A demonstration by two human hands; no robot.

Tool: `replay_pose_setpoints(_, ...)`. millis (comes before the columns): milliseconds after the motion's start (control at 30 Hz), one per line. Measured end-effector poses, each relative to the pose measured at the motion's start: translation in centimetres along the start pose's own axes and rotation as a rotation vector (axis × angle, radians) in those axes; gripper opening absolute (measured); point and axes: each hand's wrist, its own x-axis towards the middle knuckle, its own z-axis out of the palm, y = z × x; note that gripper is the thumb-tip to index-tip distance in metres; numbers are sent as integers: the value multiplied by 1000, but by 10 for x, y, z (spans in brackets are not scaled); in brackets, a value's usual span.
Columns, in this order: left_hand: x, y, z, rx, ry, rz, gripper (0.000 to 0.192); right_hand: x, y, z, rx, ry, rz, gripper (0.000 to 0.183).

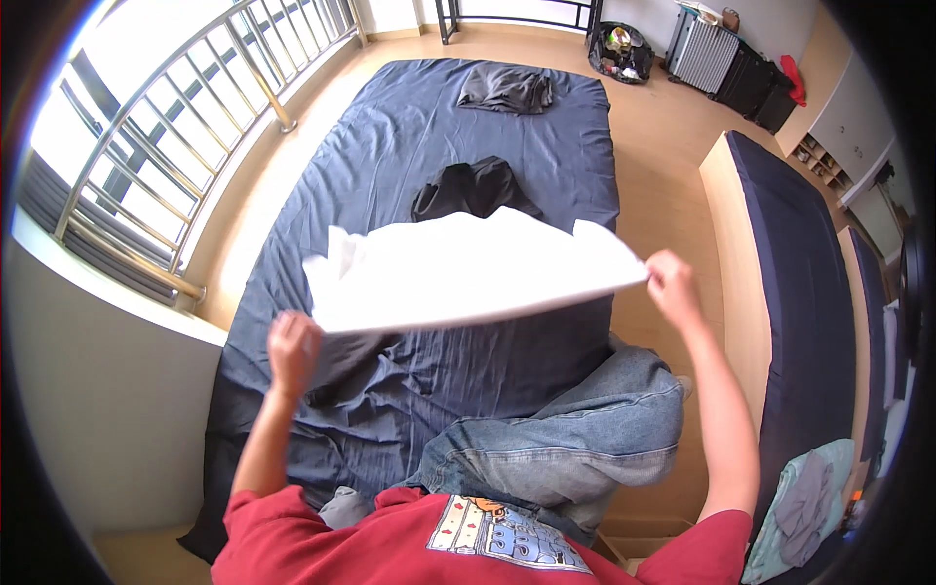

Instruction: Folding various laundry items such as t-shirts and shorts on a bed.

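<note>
A white cloth, perhaps a garment (475,274), is stretched in the air above a bed with a dark blue sheet (409,139). My left hand (294,351) grips its near left corner, slightly blurred. At the near right corner, my right hand (671,287) pinches the edge. Just beyond the cloth lies a crumpled black garment (475,189), partly hidden by it. A folded dark grey garment (504,89) rests near the bed's far end.
A metal railing (212,110) runs by the window at left. At right stand wooden bed frames with a dark mattress (793,241) and folded cloths (801,504). A black bag of items (621,53) and suitcases (702,58) stand on the floor at the far right.
</note>
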Motion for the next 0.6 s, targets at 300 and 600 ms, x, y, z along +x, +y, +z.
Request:
replay_pose_setpoints(300,-145,55,79,-103,-446,-410,13,-78,23,73,-201,-613,58,9)
replay_pose_setpoints(600,-116,55,79,-79,-173,-741,10,-62,2,69,-175,-458,115,10)
